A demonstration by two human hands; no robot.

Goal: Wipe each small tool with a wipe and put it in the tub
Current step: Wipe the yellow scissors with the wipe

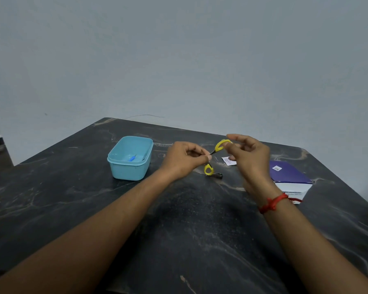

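Hovering just above the dark marbled table (200, 230) in the head view, the scissors (219, 146) with yellow handles are held between both hands, with their two loops spread apart. The left hand (185, 160) has its fingers curled and pinches the dark metal part near the pivot between thumb and forefinger. One yellow loop hangs just below that pinch, and the other rises up and to the right of it. The right hand (249, 158) grasps that upper loop with its thumb and curled fingertips, so the tool spans the gap between the two grips. Whether a wipe sits inside the left pinch cannot be told. Under the lower loop a metal nail clipper (217, 175) lies on the table, and a small white sachet (228, 161) lies just beyond it, partly behind the right hand. The light blue tub (128, 170) stands open to the left of the left hand, apart from it, with a small blue tool (132, 159) on its floor. A purple box (289, 172) lies at the right, and a red thread (273, 202) circles the right wrist
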